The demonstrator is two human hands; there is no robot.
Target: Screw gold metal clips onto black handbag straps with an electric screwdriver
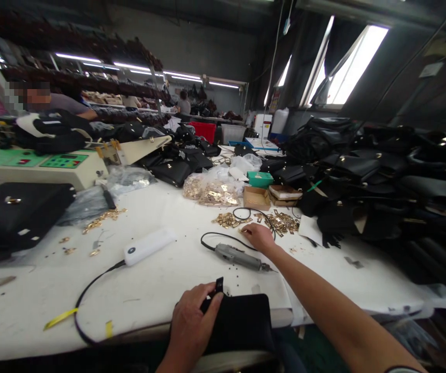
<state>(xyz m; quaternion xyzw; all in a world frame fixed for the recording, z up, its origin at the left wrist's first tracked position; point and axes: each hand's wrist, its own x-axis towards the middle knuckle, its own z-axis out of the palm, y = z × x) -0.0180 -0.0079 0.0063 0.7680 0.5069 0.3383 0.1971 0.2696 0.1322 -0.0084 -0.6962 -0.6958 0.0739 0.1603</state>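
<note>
At the table's front edge lies a black bag [246, 321]. My left hand [195, 324] pinches a small black strap tab [219, 285] between thumb and fingers at the bag's upper edge. Farther out, my right hand [260, 237] has its fingers closed together over the table, with a small gold metal fitting [242, 230] at the fingertips. Just beyond it are two heaps of gold fittings, one on the left [228, 220] and one on the right [285, 223]. A grey electric screwdriver [238, 257] lies between my hands, its black cord looping behind my right hand.
A white power bank [148, 248] with a black cable lies left. Plastic bags of gold parts [218, 190], a cardboard box [256, 198] and a green box [260, 179] stand behind. Black bags pile up right [362, 176]; another black bag [20, 212] and a machine [40, 168] are left.
</note>
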